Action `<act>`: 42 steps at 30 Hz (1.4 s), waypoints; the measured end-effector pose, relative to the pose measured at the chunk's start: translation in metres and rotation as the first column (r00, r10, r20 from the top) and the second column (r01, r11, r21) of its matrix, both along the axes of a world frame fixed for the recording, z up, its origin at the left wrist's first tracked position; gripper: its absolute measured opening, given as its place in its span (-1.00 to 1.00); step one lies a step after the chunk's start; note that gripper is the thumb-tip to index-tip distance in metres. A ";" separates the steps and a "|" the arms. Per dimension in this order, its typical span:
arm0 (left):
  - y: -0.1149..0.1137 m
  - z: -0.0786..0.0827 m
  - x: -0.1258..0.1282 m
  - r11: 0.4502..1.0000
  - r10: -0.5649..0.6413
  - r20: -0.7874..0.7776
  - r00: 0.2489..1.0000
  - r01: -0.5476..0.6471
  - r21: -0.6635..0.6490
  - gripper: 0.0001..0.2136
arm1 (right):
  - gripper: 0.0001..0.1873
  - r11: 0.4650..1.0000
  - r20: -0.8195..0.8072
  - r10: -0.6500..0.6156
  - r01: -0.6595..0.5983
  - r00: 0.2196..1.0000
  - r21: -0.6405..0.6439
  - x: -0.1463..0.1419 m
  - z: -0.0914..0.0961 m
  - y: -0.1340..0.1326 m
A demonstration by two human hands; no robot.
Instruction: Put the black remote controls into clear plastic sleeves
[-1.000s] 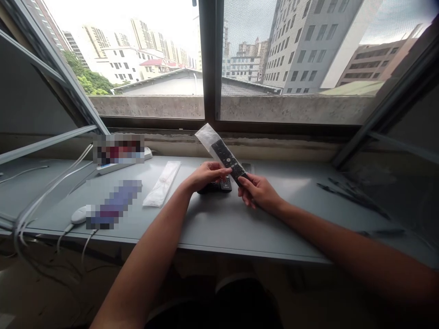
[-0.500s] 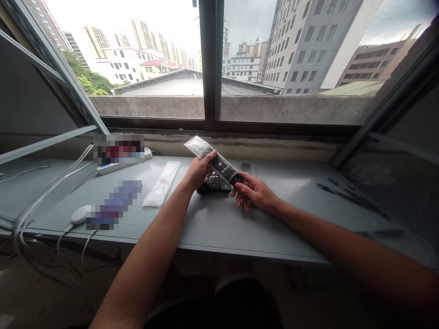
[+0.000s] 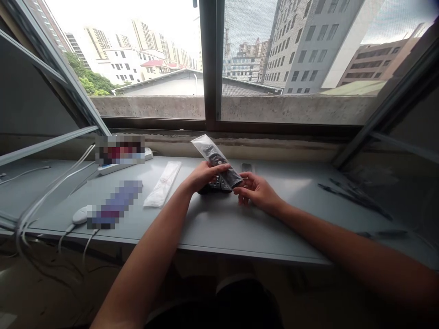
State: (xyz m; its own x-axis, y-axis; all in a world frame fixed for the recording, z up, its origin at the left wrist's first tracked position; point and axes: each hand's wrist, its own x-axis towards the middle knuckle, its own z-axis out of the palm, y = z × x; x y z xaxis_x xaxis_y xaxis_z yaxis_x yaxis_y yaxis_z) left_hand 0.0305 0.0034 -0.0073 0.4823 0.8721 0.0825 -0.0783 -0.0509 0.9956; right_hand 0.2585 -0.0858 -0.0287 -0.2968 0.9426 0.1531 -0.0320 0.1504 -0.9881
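A black remote control in a clear plastic sleeve is held tilted above the grey desk, its sleeved end pointing up and left. My left hand grips its middle from the left with fingers closed round it. My right hand pinches its lower end, fingers curled. Under the hands a second black remote lies on the desk, partly hidden by them.
An empty clear plastic sleeve lies to the left. Further left are a white mouse, white cables, a power strip and blurred items. Dark thin objects lie at the right. A window sill runs behind.
The sleeved remote has dropped lower and closer to the desk. My left hand moved up onto the sleeve and slid it along the remote, which now sits deeper in the sleeve.
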 end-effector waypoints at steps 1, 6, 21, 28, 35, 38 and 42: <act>-0.001 0.000 0.000 1.000 -0.012 -0.026 1.000 0.013 0.022 -0.57 | -0.40 1.000 0.007 -0.009 0.009 1.000 -0.002 0.000 0.000 0.001; -0.002 0.002 -0.001 0.998 -0.029 -0.066 0.997 0.032 0.050 -0.58 | -0.45 0.999 0.040 0.030 -0.030 0.999 -0.011 0.000 0.002 0.000; 0.016 0.005 -0.003 0.970 0.241 0.329 0.913 -0.210 -0.126 -0.62 | -0.53 0.999 0.106 0.000 -0.003 0.994 0.034 0.001 0.004 -0.002; 0.015 -0.002 0.001 0.986 0.156 0.300 0.941 -0.128 -0.109 -0.62 | -0.51 0.999 0.113 0.043 -0.045 0.993 0.015 -0.001 -0.002 -0.001; 0.002 -0.001 0.006 0.991 -0.060 0.167 0.984 0.079 -0.110 -0.59 | -0.55 1.000 0.145 0.027 -0.029 0.989 0.008 0.001 -0.001 -0.005; 0.002 0.001 0.005 0.993 -0.042 0.170 0.985 0.059 -0.100 -0.59 | -0.54 0.999 0.158 0.035 -0.038 0.987 0.013 0.003 -0.003 -0.003; 0.011 0.002 0.001 0.985 0.130 0.258 0.957 -0.094 -0.147 -0.61 | -0.48 1.000 0.157 0.004 -0.006 0.988 0.014 0.005 -0.006 0.001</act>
